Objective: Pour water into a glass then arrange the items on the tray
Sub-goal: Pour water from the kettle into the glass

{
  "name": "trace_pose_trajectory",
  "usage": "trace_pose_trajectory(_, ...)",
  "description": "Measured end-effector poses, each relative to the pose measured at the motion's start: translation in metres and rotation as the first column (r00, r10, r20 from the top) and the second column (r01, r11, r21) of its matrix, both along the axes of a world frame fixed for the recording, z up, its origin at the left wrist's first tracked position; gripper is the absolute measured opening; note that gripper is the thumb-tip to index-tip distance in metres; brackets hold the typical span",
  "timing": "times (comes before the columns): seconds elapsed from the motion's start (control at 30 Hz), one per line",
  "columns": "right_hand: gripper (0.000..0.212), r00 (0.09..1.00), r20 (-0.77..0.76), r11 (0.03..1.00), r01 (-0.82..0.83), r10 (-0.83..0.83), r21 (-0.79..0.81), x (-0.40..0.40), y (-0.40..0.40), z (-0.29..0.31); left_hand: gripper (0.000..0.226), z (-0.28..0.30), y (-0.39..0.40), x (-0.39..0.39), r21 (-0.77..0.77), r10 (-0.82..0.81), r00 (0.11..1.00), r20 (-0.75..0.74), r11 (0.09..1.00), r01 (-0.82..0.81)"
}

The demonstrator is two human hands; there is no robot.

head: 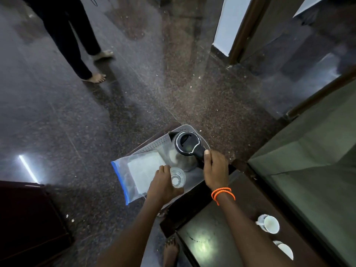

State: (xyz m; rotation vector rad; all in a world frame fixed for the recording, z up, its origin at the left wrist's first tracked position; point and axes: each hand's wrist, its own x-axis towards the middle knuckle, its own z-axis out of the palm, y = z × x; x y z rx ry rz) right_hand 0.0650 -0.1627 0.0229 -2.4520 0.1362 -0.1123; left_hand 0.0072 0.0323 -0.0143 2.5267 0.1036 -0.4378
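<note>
While you look down over your forearms, two white cups (269,223) stand at the near right on the dark table (210,245), one behind the other beside the glass wall (316,170). Your own bare foot (170,251) shows on the floor (77,112) just left of the table's near edge.

Farther out, your left hand (163,186) curls round the glass (177,177), thumb and fingers wrapped on its left side, and holds it upright over the near part of the tray (154,146). You cannot tell from above whether the glass rests on the tray or is lifted just off it. Your right hand (215,170), with orange bands (223,194) at the wrist, grips the black handle of the kettle (184,151), thumb laid along the top. The kettle stands upright at the tray's right side, lid closed, spout toward the far corner, just beyond the glass.

A clear bag (134,178) with a blue strip along its left edge lies across the tray's left half and hangs over its near-left edge; a white sheet shows inside. The tray sits on the table's far left corner and juts out over the floor.

Well beyond, at the far left, another person (77,45) stands barefoot in dark trousers.
</note>
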Motion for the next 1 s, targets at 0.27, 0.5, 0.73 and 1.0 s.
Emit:
trace_pose_trajectory(0.27,0.064,0.817,-0.465,0.619,0.568,-0.341,0.543,0.019,0.013,-0.006,0.078,0.029,0.049,0.009,-0.091,0.036,0.992,0.121,0.996,-0.025)
trace_pose_trajectory(0.5,0.063,0.753,-0.548,0.394,0.658,-0.363,0.642,0.028,0.015,0.013,0.086,0.055,0.073,0.012,-0.158,0.100,0.964,0.248,0.986,-0.061)
trace_pose_trajectory(0.73,0.051,0.775,-0.505,0.394,0.630,-0.380,0.669,0.045,0.000,0.097,0.086,0.109,0.081,0.026,-0.210,0.122,0.939,0.322,0.976,-0.055)
trace_pose_trajectory(1.0,0.045,0.894,-0.352,0.656,0.443,-0.276,0.611,0.062,-0.017,0.275,0.083,0.236,0.088,0.037,-0.185,0.069,0.890,0.451,0.982,0.018)
